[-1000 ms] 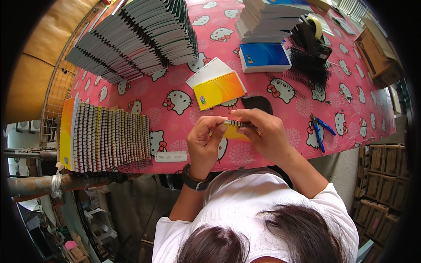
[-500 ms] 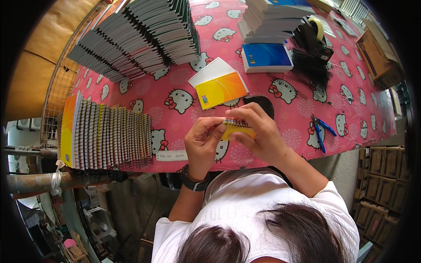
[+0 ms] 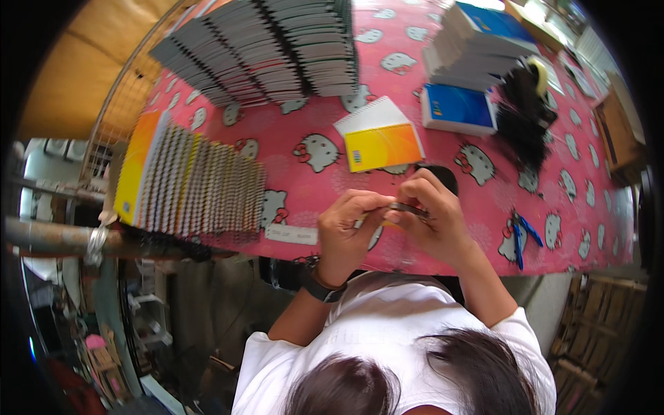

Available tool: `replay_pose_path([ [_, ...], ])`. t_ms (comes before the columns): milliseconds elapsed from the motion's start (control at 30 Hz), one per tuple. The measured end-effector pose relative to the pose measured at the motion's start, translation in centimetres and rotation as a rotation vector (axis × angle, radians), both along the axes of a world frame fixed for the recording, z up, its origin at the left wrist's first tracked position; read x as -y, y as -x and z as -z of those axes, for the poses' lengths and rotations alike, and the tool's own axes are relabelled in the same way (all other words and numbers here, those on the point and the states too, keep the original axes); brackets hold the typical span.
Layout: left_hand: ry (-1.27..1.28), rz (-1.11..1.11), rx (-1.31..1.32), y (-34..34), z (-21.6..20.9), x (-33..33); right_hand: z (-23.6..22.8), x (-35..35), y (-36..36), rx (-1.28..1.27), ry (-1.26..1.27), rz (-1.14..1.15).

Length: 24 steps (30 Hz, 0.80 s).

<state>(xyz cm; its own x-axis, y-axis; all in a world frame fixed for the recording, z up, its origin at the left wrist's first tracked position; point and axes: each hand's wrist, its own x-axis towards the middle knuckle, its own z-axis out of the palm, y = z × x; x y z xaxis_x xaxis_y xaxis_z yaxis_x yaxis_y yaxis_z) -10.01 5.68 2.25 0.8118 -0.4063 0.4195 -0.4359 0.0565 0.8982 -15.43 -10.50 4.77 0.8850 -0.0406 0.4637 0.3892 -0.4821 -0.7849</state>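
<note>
Between my two hands, over the table's near edge, is a small yellow spiral notebook [image 3: 409,208], seen nearly edge-on with its dark coil uppermost. My left hand [image 3: 349,225] pinches one end of the coil between thumb and fingertips. At the other end my right hand [image 3: 440,216] grips the notebook, fingers behind and thumb in front. Most of the cover is hidden by the fingers. Just beyond lie a yellow-orange notebook cover [image 3: 384,146] and punched white sheets [image 3: 373,114], partly overlapped. A black rounded object [image 3: 443,181] shows behind my right hand.
A row of coil-bound notebooks [image 3: 194,183] stands at left, with stacked grey-edged books [image 3: 270,52] behind. Blue-covered pads [image 3: 458,108], a heap of black coils [image 3: 526,135] and a tape dispenser [image 3: 529,86] are at far right. Blue-handled pliers [image 3: 522,238] lie right.
The view has shifted, so the table's things appear farther right. The notebook has tipped in my hands: less of its yellow cover shows, and its coil edge faces up.
</note>
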Motion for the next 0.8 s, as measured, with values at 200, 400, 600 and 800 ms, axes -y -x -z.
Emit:
replay_pose_path([
  [200,-0.023,0.012,0.004,0.5,-1.1,-0.2,-0.6,0.2,0.4,-0.037,0.014,-0.045],
  [400,-0.072,-0.117,0.021,0.8,-2.1,-1.2,-0.7,-0.9,-0.7,0.075,0.136,-0.095],
  [600,0.065,-0.591,0.418,-1.3,-13.6,-9.5,-2.3,1.2,-1.4,0.211,0.062,0.089],
  [800,-0.648,-0.419,0.623,-10.1,-28.4,-16.5,-1.3,2.6,-0.8,-0.012,0.095,0.023],
])
